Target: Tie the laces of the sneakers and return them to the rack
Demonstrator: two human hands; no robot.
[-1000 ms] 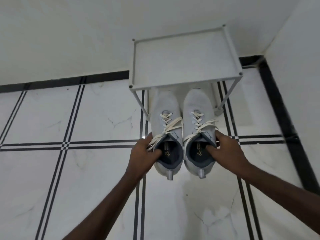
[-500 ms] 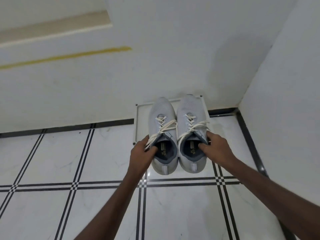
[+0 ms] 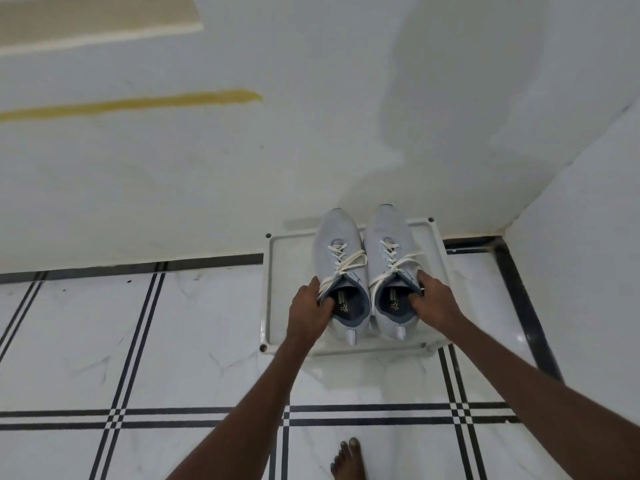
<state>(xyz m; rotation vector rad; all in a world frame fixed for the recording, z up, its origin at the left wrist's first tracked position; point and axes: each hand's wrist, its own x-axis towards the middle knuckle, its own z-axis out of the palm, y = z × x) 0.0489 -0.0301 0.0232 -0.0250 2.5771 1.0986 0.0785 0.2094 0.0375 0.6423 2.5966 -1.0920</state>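
Observation:
Two pale grey sneakers with white laces lie side by side over the top shelf of a small white rack [image 3: 277,271], toes toward the wall. My left hand [image 3: 310,306] grips the left sneaker [image 3: 337,251] at its collar, thumb inside the opening. My right hand [image 3: 433,299] grips the right sneaker [image 3: 388,244] the same way, fingers inside the collar. The laces are crossed over each tongue, with loose ends trailing toward the collars. Whether the soles touch the shelf I cannot tell.
The rack stands in a corner, against a white wall [image 3: 242,185] behind and close to another wall [image 3: 588,237] on the right. The floor [image 3: 173,341] is white marble tile with black lines. A bare foot [image 3: 349,459] shows at the bottom edge.
Both sneakers have gone from the floor under the rack's front up onto its top shelf, held in both hands. The view has risen and pulled back.

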